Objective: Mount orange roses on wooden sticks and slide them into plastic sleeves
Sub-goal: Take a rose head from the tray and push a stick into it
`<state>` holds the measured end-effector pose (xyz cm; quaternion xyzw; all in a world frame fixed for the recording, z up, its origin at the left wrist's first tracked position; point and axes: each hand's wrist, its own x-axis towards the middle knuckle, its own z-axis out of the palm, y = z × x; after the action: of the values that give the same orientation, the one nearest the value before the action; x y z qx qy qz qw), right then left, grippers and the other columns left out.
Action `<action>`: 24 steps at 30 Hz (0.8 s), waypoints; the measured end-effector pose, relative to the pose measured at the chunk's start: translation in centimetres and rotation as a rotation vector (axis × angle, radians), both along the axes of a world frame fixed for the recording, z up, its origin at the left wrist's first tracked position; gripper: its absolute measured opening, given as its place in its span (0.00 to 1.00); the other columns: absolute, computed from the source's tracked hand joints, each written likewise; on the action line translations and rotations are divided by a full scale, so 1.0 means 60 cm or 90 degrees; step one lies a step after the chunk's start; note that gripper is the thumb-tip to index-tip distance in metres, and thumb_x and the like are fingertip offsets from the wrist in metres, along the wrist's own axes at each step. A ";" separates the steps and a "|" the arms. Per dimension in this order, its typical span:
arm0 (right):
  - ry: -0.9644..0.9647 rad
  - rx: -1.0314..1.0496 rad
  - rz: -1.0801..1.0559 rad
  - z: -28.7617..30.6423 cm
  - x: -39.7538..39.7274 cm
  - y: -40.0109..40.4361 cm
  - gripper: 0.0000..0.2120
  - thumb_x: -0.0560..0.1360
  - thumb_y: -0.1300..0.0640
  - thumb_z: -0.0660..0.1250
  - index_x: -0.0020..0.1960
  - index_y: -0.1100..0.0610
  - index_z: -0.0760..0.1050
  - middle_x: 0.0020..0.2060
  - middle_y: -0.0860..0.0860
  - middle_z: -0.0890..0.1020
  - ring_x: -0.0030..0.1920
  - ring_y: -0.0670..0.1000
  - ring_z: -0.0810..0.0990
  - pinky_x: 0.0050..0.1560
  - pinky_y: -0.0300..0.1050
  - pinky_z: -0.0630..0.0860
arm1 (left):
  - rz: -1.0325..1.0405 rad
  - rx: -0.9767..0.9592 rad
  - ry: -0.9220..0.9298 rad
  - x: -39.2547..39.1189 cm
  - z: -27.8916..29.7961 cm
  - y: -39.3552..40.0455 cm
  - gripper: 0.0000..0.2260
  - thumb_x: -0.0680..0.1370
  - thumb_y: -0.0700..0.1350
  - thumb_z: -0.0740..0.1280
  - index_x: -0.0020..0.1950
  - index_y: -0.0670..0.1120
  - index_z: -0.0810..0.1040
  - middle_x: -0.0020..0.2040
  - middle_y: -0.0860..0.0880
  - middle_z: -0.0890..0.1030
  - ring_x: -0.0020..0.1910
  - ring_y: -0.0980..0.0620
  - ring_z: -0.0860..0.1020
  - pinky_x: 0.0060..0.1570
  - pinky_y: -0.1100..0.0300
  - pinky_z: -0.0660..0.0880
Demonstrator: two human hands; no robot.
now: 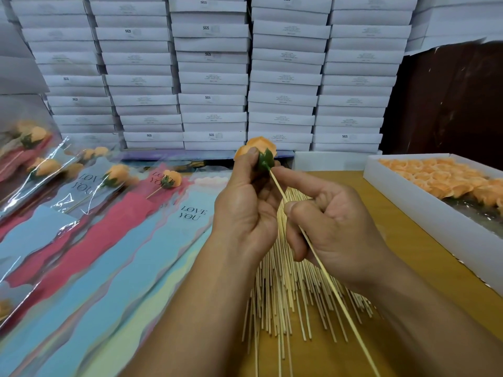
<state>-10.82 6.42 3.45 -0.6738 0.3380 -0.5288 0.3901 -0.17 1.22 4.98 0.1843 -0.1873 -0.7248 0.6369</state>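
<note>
My left hand [245, 210] grips an orange rose [260, 148] with a green base, held up above the table's middle. My right hand [329, 227] pinches a long wooden stick [326, 278] whose tip meets the green base of the rose. Beneath both hands lies a fanned pile of wooden sticks [283, 300] on the yellow table. To the left, plastic sleeves [136, 257] printed "LOVE YOU" lie overlapped in blue, red and yellow. Several sleeved roses [117, 175] on sticks rest at the far left.
A white box of loose orange roses [435, 180] stands at the right, its near wall along the table's right side. Stacks of white flat boxes [212, 77] form a wall behind the table. A dark brown surface [449, 104] shows at the back right.
</note>
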 end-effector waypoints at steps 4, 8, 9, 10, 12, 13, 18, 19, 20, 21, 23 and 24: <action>0.001 0.023 0.001 -0.010 -0.003 -0.008 0.29 0.73 0.60 0.60 0.74 0.53 0.69 0.20 0.51 0.75 0.20 0.42 0.70 0.24 0.31 0.68 | 0.065 0.000 -0.101 0.000 -0.006 -0.008 0.05 0.77 0.41 0.68 0.43 0.42 0.77 0.35 0.46 0.77 0.29 0.54 0.76 0.29 0.64 0.74; -0.016 0.051 0.016 -0.022 0.001 -0.017 0.29 0.74 0.58 0.64 0.75 0.55 0.68 0.20 0.51 0.74 0.20 0.43 0.69 0.24 0.32 0.67 | 0.119 0.025 -0.139 -0.005 -0.017 -0.020 0.05 0.78 0.40 0.65 0.42 0.43 0.75 0.33 0.48 0.74 0.27 0.54 0.72 0.27 0.64 0.69; -0.012 0.056 0.019 -0.025 0.000 -0.019 0.28 0.75 0.59 0.65 0.75 0.56 0.67 0.21 0.51 0.75 0.21 0.43 0.69 0.25 0.32 0.67 | 0.130 0.035 -0.139 -0.006 -0.020 -0.022 0.05 0.77 0.39 0.65 0.41 0.43 0.74 0.33 0.48 0.74 0.28 0.54 0.71 0.27 0.63 0.68; -0.004 0.062 0.020 -0.029 -0.001 -0.022 0.27 0.77 0.61 0.65 0.76 0.57 0.66 0.21 0.52 0.75 0.21 0.43 0.70 0.25 0.31 0.67 | 0.140 0.052 -0.137 -0.007 -0.024 -0.023 0.05 0.77 0.38 0.65 0.41 0.43 0.74 0.32 0.48 0.73 0.28 0.53 0.71 0.28 0.63 0.68; 0.017 0.074 0.020 -0.037 -0.004 -0.026 0.25 0.81 0.67 0.62 0.77 0.57 0.65 0.22 0.52 0.76 0.23 0.43 0.72 0.27 0.32 0.69 | 0.165 0.082 -0.142 -0.009 -0.030 -0.026 0.06 0.76 0.38 0.67 0.40 0.42 0.74 0.31 0.48 0.73 0.28 0.53 0.70 0.28 0.62 0.68; 0.030 0.076 0.021 -0.039 -0.005 -0.027 0.25 0.81 0.67 0.61 0.76 0.56 0.65 0.22 0.52 0.76 0.24 0.44 0.73 0.29 0.32 0.70 | 0.180 0.089 -0.151 -0.010 -0.033 -0.027 0.05 0.76 0.39 0.68 0.41 0.42 0.74 0.31 0.48 0.74 0.28 0.53 0.70 0.28 0.62 0.68; 0.073 0.086 0.014 -0.043 -0.009 -0.035 0.19 0.83 0.64 0.61 0.69 0.46 0.70 0.25 0.53 0.78 0.22 0.45 0.69 0.25 0.35 0.66 | 0.181 0.089 -0.226 -0.014 -0.044 -0.031 0.09 0.76 0.40 0.71 0.52 0.35 0.78 0.34 0.45 0.75 0.29 0.51 0.71 0.30 0.61 0.70; 0.059 0.101 0.016 -0.042 -0.014 -0.036 0.18 0.83 0.63 0.61 0.66 0.43 0.71 0.26 0.55 0.79 0.22 0.46 0.69 0.24 0.36 0.65 | 0.160 0.085 -0.256 -0.016 -0.047 -0.032 0.15 0.77 0.43 0.72 0.57 0.34 0.78 0.37 0.43 0.77 0.32 0.50 0.73 0.33 0.60 0.72; 0.044 0.115 0.017 -0.041 -0.019 -0.038 0.18 0.83 0.63 0.61 0.64 0.42 0.72 0.27 0.56 0.80 0.22 0.47 0.69 0.23 0.37 0.66 | 0.136 0.084 -0.304 -0.019 -0.050 -0.034 0.20 0.77 0.48 0.72 0.62 0.35 0.76 0.42 0.41 0.78 0.37 0.48 0.77 0.37 0.57 0.74; 0.032 0.130 0.017 -0.040 -0.024 -0.040 0.17 0.83 0.62 0.61 0.64 0.41 0.71 0.29 0.57 0.81 0.23 0.48 0.70 0.24 0.38 0.67 | 0.122 0.085 -0.384 -0.020 -0.050 -0.036 0.24 0.78 0.53 0.70 0.66 0.37 0.74 0.49 0.39 0.80 0.45 0.45 0.80 0.44 0.54 0.77; 0.017 0.156 0.006 -0.039 -0.031 -0.045 0.15 0.84 0.62 0.60 0.64 0.45 0.72 0.31 0.59 0.82 0.23 0.47 0.71 0.24 0.38 0.68 | 0.129 0.056 -0.611 -0.008 -0.043 -0.042 0.25 0.79 0.56 0.65 0.68 0.39 0.73 0.60 0.39 0.79 0.55 0.42 0.79 0.54 0.50 0.77; 0.015 0.165 -0.003 -0.041 -0.033 -0.048 0.13 0.84 0.62 0.60 0.63 0.48 0.74 0.31 0.59 0.82 0.23 0.47 0.70 0.23 0.38 0.68 | 0.143 0.015 -0.732 0.006 -0.036 -0.048 0.22 0.80 0.54 0.64 0.66 0.39 0.74 0.59 0.40 0.79 0.52 0.44 0.78 0.51 0.50 0.76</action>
<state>-12.81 3.55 1.02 -0.6231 0.4099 -0.4733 0.4688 0.18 -1.66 2.83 0.5737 -0.4738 -0.4384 0.5042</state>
